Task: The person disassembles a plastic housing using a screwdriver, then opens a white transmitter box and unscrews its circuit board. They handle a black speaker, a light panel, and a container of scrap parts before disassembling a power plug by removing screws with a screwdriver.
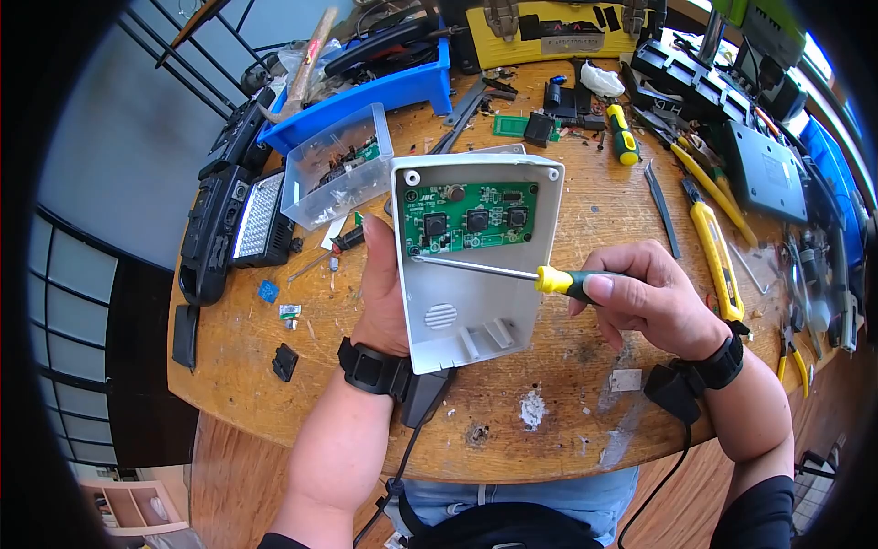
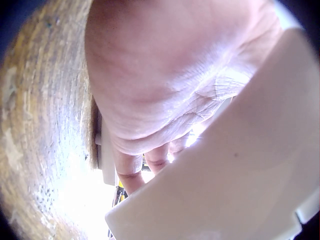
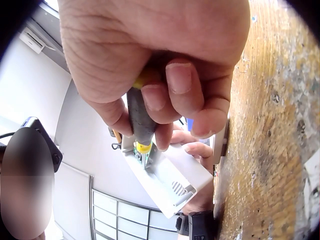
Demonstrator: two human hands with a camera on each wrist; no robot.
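Note:
A white plastic housing stands tilted up over the table, its inside toward the head camera. Inside its upper part sits a green circuit board with several black square buttons. My left hand grips the housing by its left side, thumb along the edge; its other fingers show behind the housing in the right wrist view. With my right hand I hold a screwdriver by its yellow and dark handle. The screwdriver's tip is right at the board's lower left corner.
Behind the housing stand a clear plastic box of small parts and a blue tray with a hammer. On the right lie a yellow utility knife, another screwdriver and pliers. A floodlight stands left.

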